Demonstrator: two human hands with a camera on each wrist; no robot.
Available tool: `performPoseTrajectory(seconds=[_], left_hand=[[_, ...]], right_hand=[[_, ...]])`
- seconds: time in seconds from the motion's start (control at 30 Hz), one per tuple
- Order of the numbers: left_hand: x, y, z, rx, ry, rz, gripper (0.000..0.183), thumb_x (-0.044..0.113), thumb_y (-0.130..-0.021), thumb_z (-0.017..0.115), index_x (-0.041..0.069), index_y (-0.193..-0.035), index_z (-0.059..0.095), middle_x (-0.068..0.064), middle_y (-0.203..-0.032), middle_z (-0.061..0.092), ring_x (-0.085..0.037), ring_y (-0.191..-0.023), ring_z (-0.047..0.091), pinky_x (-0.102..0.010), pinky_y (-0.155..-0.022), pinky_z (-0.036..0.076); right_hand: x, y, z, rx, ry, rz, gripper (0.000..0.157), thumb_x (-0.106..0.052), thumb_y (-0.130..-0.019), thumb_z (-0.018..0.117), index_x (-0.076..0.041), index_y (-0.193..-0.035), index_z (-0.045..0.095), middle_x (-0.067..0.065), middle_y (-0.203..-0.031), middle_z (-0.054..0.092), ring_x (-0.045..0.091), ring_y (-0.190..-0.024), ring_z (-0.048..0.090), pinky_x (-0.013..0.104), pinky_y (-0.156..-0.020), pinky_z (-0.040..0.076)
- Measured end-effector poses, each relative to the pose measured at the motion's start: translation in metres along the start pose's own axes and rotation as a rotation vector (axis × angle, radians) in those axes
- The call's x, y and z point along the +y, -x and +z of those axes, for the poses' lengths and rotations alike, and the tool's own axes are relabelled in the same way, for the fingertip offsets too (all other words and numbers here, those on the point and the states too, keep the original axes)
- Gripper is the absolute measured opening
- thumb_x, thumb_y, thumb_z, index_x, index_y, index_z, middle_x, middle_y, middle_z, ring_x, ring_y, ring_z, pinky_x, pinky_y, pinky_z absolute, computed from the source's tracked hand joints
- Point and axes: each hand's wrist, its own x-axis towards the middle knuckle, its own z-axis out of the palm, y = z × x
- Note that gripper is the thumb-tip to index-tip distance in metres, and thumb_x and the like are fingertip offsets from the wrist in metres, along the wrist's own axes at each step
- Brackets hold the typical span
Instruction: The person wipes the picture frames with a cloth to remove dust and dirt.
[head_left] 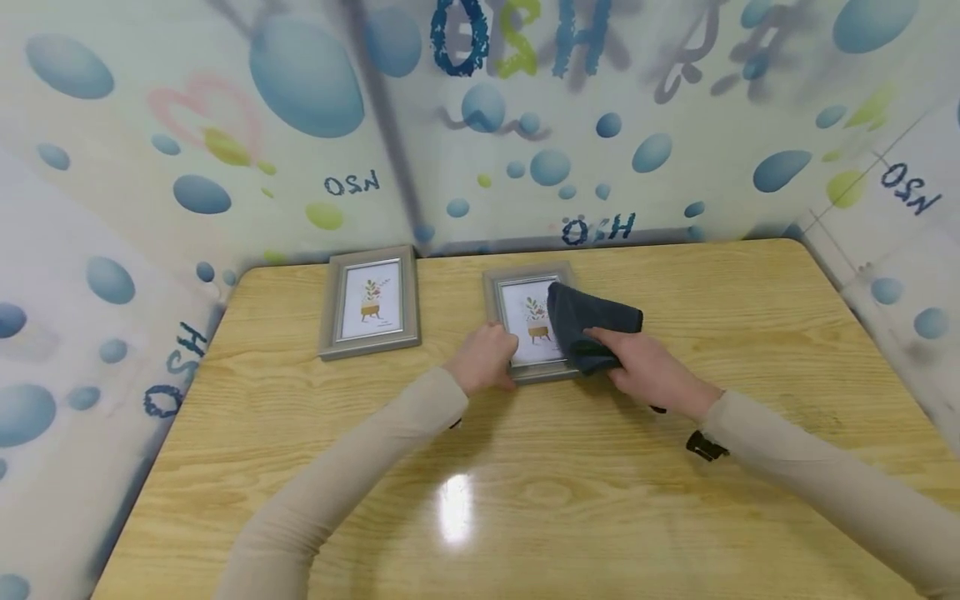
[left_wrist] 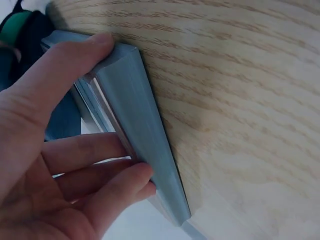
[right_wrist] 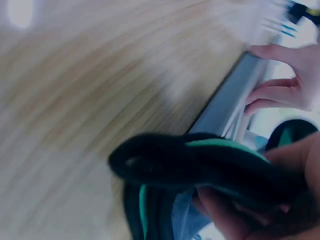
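A grey picture frame point(head_left: 525, 325) with a potted-plant print lies face up on the wooden table. My left hand point(head_left: 483, 358) grips its near left corner; in the left wrist view the thumb lies over the corner and the fingers point(left_wrist: 90, 150) bend against the inner edge of the moulding. In my right hand point(head_left: 652, 371) is a folded dark blue-grey cloth point(head_left: 588, 321), held over the right part of the same frame and hiding some of the print. Green-edged dark folds of the cloth point(right_wrist: 200, 162) show close up in the right wrist view.
To the left, near the table's back edge, lies a similar grey picture frame point(head_left: 411, 300) with a like print. A wall point(head_left: 420, 192) with blue drops and lettering stands behind the wooden table point(head_left: 555, 500), and walls flank it on both sides.
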Motion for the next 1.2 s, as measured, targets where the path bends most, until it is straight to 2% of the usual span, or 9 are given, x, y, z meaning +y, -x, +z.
performPoseTrajectory(seconds=[0.13,0.27,0.43,0.57,0.7,0.8,0.9,1.03,1.2], left_hand=[[-0.005,0.000,-0.001,-0.005,0.020,-0.003,0.041,0.025,-0.064,0.091,0.000,-0.086,0.067,-0.012,-0.089,0.066,-0.026,-0.085,0.062,-0.035,-0.079,0.053],[-0.010,-0.002,-0.001,-0.010,0.029,0.013,0.041,0.024,-0.064,0.091,-0.002,-0.087,0.069,-0.011,-0.087,0.067,-0.024,-0.082,0.064,-0.032,-0.079,0.054],[-0.011,-0.005,0.000,-0.044,0.035,0.038,0.037,0.025,-0.066,0.091,0.001,-0.083,0.067,-0.008,-0.084,0.066,-0.023,-0.080,0.064,-0.029,-0.077,0.054],[-0.009,-0.008,0.002,-0.056,0.022,0.055,0.036,0.027,-0.068,0.090,0.003,-0.080,0.065,-0.007,-0.085,0.065,-0.022,-0.082,0.063,-0.030,-0.078,0.053],[-0.006,-0.009,0.002,-0.061,0.018,0.063,0.037,0.028,-0.069,0.089,0.003,-0.082,0.065,-0.007,-0.086,0.065,-0.022,-0.083,0.062,-0.030,-0.078,0.052],[-0.005,-0.008,0.002,-0.068,0.026,0.055,0.037,0.027,-0.069,0.089,0.003,-0.084,0.065,-0.007,-0.088,0.065,-0.022,-0.085,0.061,-0.031,-0.080,0.051],[-0.005,-0.007,0.001,-0.074,0.035,0.041,0.037,0.027,-0.069,0.089,0.003,-0.085,0.065,-0.007,-0.088,0.065,-0.023,-0.086,0.061,-0.032,-0.082,0.051],[-0.008,-0.005,0.000,-0.068,0.045,0.022,0.038,0.026,-0.069,0.089,0.002,-0.087,0.065,-0.007,-0.088,0.065,-0.023,-0.086,0.061,-0.032,-0.082,0.051],[-0.013,-0.002,-0.002,-0.046,0.046,0.015,0.040,0.024,-0.067,0.090,0.001,-0.089,0.066,-0.007,-0.086,0.065,-0.022,-0.082,0.063,-0.030,-0.079,0.053]], right_hand=[[0.001,-0.014,-0.002,0.056,-0.143,0.147,0.039,0.003,-0.087,0.056,0.011,-0.125,0.055,0.025,-0.105,0.065,0.024,-0.071,0.059,0.040,-0.067,0.048],[0.005,-0.035,-0.010,0.026,-0.281,0.324,0.037,-0.003,-0.092,0.050,0.013,-0.125,0.052,0.026,-0.103,0.061,0.026,-0.070,0.052,0.037,-0.063,0.042],[0.021,-0.067,-0.022,0.018,-0.518,0.493,0.034,-0.007,-0.098,0.043,0.014,-0.124,0.049,0.026,-0.111,0.053,0.031,-0.087,0.046,0.039,-0.074,0.038],[0.040,-0.090,-0.026,0.041,-0.615,0.542,0.039,-0.007,-0.099,0.040,0.011,-0.133,0.043,0.028,-0.128,0.047,0.035,-0.106,0.043,0.047,-0.092,0.037],[0.054,-0.105,-0.028,0.054,-0.692,0.570,0.047,-0.007,-0.101,0.038,0.009,-0.144,0.032,0.029,-0.146,0.033,0.039,-0.130,0.033,0.054,-0.108,0.025],[0.057,-0.111,-0.028,0.045,-0.716,0.589,0.049,-0.007,-0.101,0.038,0.008,-0.147,0.027,0.028,-0.150,0.027,0.041,-0.136,0.026,0.056,-0.110,0.021],[0.053,-0.110,-0.029,0.020,-0.669,0.603,0.047,-0.010,-0.101,0.039,0.008,-0.144,0.032,0.028,-0.146,0.032,0.040,-0.129,0.033,0.055,-0.108,0.027],[0.041,-0.103,-0.031,-0.027,-0.544,0.590,0.039,-0.016,-0.100,0.043,0.009,-0.129,0.045,0.025,-0.120,0.049,0.035,-0.101,0.045,0.046,-0.087,0.041],[0.021,-0.083,-0.033,-0.091,-0.461,0.536,0.027,-0.015,-0.097,0.045,0.009,-0.109,0.052,0.014,-0.085,0.049,0.025,-0.075,0.048,0.036,-0.065,0.042]])
